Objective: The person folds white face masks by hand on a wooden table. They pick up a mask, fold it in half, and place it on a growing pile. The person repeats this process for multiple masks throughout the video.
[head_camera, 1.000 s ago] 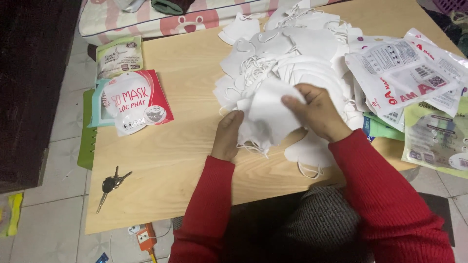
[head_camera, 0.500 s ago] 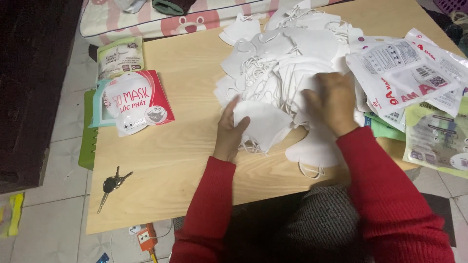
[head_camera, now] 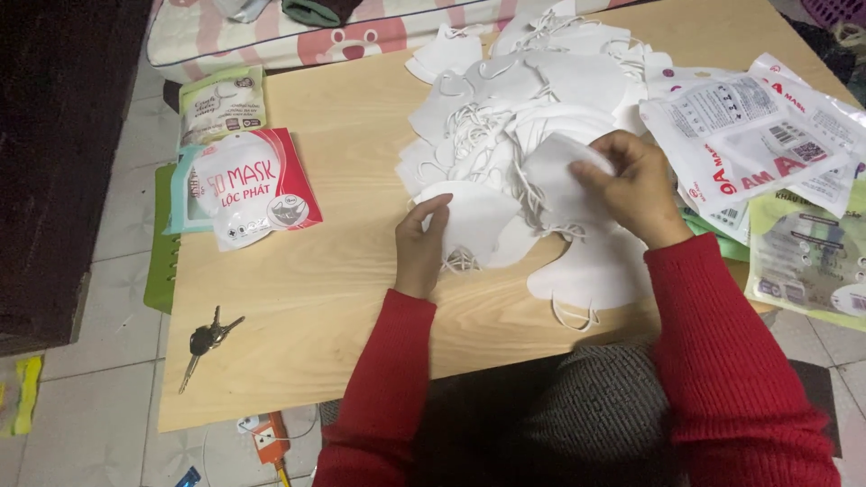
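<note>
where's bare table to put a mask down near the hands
Bare wood lies between the red mask packet and the left hand, running down past the keys. The mask pile and the packets by the right hand are crowded.

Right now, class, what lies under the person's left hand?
The left hand rests on a white mask at the near edge of the mask pile, on the wooden table. Whatever lies beneath that mask is covered.

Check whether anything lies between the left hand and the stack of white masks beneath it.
Nothing visible does: the left hand rests directly on the white mask stack, while the right hand holds another white mask over the pile.
</note>
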